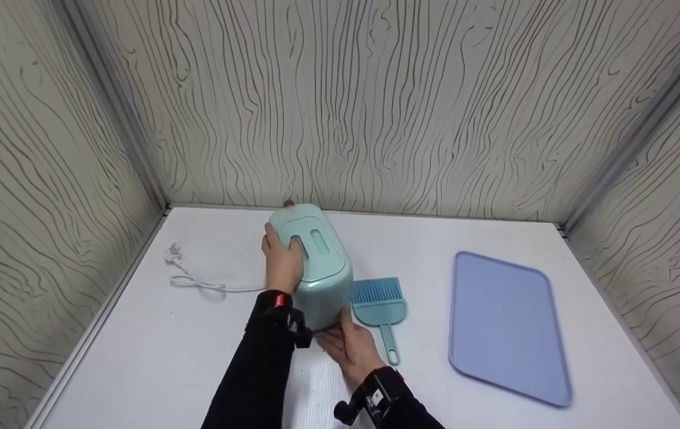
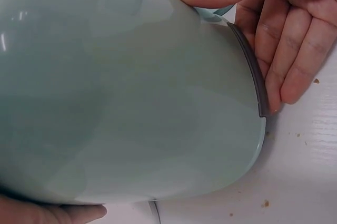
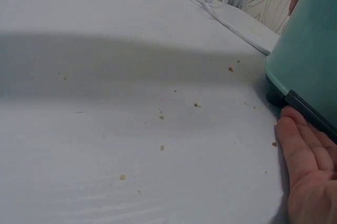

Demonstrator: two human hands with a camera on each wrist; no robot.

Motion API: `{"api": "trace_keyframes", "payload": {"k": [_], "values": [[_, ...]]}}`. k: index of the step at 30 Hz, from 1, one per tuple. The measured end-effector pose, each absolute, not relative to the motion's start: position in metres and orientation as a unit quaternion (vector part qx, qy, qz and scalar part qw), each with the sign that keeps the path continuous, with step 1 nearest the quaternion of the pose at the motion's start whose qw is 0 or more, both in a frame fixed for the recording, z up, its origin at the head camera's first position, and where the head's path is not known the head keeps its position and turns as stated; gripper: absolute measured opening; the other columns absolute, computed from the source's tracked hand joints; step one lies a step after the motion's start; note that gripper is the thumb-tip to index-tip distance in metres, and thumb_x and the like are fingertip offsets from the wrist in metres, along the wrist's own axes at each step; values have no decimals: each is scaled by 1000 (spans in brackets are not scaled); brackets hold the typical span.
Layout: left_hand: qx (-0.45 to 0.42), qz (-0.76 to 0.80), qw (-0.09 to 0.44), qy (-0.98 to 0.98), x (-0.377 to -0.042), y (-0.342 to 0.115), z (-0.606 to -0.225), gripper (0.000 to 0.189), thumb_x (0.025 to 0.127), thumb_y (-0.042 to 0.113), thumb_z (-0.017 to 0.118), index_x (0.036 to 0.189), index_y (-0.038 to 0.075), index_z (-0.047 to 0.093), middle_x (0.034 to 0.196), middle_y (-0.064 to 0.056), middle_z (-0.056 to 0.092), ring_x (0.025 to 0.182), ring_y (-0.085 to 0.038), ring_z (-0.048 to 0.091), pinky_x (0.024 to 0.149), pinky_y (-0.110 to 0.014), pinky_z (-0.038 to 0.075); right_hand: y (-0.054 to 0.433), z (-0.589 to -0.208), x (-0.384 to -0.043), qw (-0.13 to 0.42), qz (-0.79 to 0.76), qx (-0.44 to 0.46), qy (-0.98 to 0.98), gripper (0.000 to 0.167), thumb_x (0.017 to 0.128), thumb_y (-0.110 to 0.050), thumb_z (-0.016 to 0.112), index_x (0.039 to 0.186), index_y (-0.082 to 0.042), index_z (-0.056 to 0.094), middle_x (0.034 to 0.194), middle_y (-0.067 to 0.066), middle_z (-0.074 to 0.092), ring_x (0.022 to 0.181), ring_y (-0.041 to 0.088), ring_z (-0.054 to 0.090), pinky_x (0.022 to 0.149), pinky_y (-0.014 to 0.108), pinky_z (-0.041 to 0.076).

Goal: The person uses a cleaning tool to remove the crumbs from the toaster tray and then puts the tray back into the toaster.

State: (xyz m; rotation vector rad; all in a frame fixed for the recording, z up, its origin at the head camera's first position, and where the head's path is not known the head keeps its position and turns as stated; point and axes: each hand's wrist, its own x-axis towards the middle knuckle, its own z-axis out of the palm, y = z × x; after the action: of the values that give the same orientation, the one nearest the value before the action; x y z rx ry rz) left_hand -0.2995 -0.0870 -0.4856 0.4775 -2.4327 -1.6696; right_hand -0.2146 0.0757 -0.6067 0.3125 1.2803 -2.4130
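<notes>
A mint-green two-slot toaster (image 1: 323, 301) stands on the table, its near end toward me. My left hand (image 1: 284, 262) grips its upper left side, with the thumb over the top at a slot and the fingers down the side wall. At the near lower end is my right hand (image 1: 351, 348). Its thumb lies against the toaster's wall, while the other fingers (image 2: 295, 50) reach to the dark strip (image 2: 251, 71) along the bottom edge. The left wrist view shows those fingertips right at the strip's underside.
Crumbs (image 3: 161, 117) are scattered on the white table (image 1: 196, 357). A teal brush (image 1: 380, 313) lies right of the toaster, and a blue-purple tray (image 1: 506, 328) farther right. The white cord and plug (image 1: 174, 254) extend left. Wood-patterned walls (image 1: 340, 119) enclose the table.
</notes>
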Motion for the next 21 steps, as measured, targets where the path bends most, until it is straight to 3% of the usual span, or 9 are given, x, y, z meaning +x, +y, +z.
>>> {"api": "trace_keyframes", "payload": {"k": [11, 21], "values": [[160, -559, 69, -811, -300, -89, -485, 74, 106, 24, 38, 163, 5, -5, 167, -25, 4, 153, -39, 17, 122, -47, 25, 75, -605, -211, 202, -848, 114, 477, 74, 107, -47, 46, 138, 19, 40, 103, 22, 74, 102, 30, 74, 96, 42, 56], [160, -556, 64, -813, -301, -89, -487, 74, 106, 25, 39, 163, 5, -4, 167, -24, 4, 153, -38, 18, 122, -47, 25, 75, -604, -208, 193, -853, 124, 469, 69, 105, -47, 51, 129, 17, 47, 100, 23, 74, 98, 30, 75, 94, 43, 57]]}}
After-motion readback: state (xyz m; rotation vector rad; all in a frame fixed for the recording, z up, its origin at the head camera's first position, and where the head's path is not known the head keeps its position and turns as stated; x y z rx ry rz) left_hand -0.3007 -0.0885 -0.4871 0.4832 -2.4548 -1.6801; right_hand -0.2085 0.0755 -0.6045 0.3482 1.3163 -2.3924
